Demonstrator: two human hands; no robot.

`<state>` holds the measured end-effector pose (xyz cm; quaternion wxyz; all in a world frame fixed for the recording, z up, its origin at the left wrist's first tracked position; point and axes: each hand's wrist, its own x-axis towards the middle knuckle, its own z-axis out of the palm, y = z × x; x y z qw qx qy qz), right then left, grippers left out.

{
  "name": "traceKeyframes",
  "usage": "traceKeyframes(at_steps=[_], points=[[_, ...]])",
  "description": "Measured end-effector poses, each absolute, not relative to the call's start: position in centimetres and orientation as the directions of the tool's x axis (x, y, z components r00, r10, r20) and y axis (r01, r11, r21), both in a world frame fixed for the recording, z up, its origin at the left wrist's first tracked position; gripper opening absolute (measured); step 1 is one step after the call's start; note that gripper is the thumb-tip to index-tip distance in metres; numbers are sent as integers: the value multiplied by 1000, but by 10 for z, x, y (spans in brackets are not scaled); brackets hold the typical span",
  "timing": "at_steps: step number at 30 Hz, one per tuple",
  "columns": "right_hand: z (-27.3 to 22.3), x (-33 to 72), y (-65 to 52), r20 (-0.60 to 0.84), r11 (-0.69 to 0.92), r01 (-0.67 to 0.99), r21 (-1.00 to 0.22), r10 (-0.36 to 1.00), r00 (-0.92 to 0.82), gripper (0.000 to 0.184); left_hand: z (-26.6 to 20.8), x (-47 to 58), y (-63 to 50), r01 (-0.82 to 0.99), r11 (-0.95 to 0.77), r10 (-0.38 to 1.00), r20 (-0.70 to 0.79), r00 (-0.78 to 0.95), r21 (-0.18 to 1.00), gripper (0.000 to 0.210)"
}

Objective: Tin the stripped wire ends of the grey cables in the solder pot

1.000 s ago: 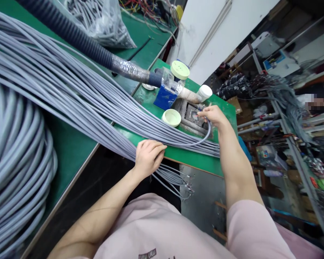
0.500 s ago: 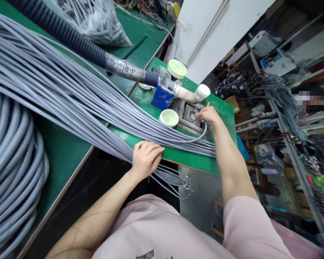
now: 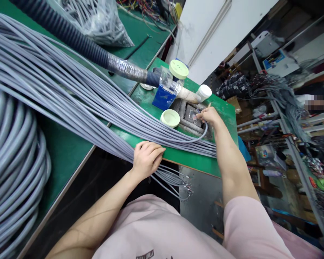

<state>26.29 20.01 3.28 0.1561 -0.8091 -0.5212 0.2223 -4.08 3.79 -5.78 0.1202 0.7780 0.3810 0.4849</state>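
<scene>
My right hand (image 3: pixel 208 117) is closed in a pinch on the end of a grey cable (image 3: pixel 205 131), which curves up from the bundle. It holds the cable tip over a square solder pot (image 3: pixel 192 116) with a dull silvery surface; the fingers partly hide the tip. At the bench's front edge, my left hand (image 3: pixel 148 158) curls over several grey cables that run under it. Their stripped ends (image 3: pixel 188 189) hang below the edge. The main bundle of grey cables (image 3: pixel 140 124) lies across the green bench between my hands.
Beside the pot stand a pale green lid (image 3: pixel 170 118), a blue box (image 3: pixel 163 97), a white jar (image 3: pixel 204 92) and another pale green round container (image 3: pixel 178 69). A ribbed extraction hose (image 3: pixel 78 43) reaches over the bench. Thick coiled cable (image 3: pixel 13 162) lies left. Shelves (image 3: pixel 288 133) stand right.
Very little differs. The view has shifted slightly, and both hands keep their places and their holds on the cables.
</scene>
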Motion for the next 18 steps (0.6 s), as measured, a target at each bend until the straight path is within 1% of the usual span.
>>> traceKeyframes(at_steps=[3, 7, 10, 12, 13, 15, 17, 18], points=[[45, 260, 188, -168, -369, 741, -562, 927, 334, 29, -59, -41, 38, 487, -665, 725, 646, 239, 567, 17], [72, 253, 148, -80, -238, 669, -704, 963, 259, 31, -57, -41, 37, 465, -676, 713, 666, 218, 571, 16], [90, 251, 95, 12, -120, 560, -820, 974, 226, 31, -52, -44, 35, 404, -661, 732, 662, 163, 632, 12], [95, 250, 50, 64, -66, 464, -883, 964, 259, 27, -48, -46, 32, 373, -625, 761, 642, 93, 686, 10], [95, 249, 26, 68, -64, 423, -904, 955, 290, 26, -45, -47, 31, 365, -612, 768, 637, 64, 701, 10], [85, 244, -23, 53, -77, 356, -931, 938, 344, 31, -38, -48, 29, 358, -621, 758, 650, 48, 698, 9], [63, 236, -68, -35, -147, 279, -949, 929, 368, 34, -29, -44, 29, 350, -654, 737, 668, 100, 670, 9], [48, 231, -87, -104, -197, 225, -954, 924, 369, 33, -25, -41, 30, 351, -668, 731, 667, 145, 656, 10]])
